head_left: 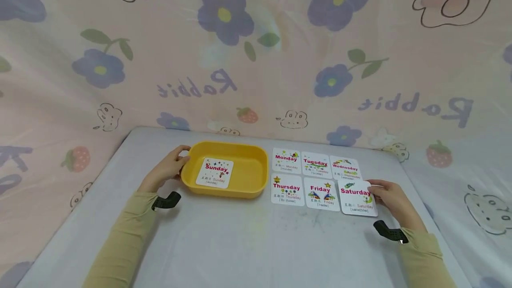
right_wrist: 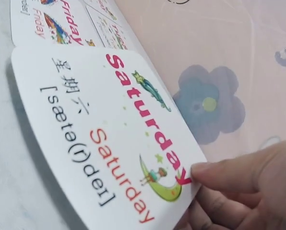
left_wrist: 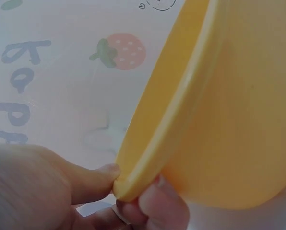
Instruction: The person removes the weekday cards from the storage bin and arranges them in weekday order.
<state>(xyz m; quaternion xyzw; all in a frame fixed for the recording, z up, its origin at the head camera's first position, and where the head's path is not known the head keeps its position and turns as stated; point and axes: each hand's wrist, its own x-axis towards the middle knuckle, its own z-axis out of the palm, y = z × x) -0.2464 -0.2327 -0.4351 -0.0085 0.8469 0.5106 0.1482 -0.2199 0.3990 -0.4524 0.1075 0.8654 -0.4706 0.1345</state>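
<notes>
My left hand [head_left: 167, 167] grips the left rim of a yellow tray [head_left: 256, 163], thumb on one side of the rim and fingers on the other in the left wrist view. Inside the tray lies a white card reading Sunday [head_left: 216, 173]. With thumb and fingers my right hand [head_left: 394, 199] pinches the right edge of the Saturday card [head_left: 357, 199], also large in the right wrist view. That card sits at the right end of the lower row, beside the Friday card [head_left: 321, 194], and overlaps the bottom of the Wednesday card [head_left: 346, 166].
Right of the tray, the Monday card [head_left: 286, 161] and Tuesday card [head_left: 316, 165] lie in the upper row, with the Thursday card [head_left: 287, 189] below. A white table [head_left: 248, 243] carries everything. Behind it hangs a flower-and-rabbit printed curtain [head_left: 272, 79]. Both wrists wear black straps.
</notes>
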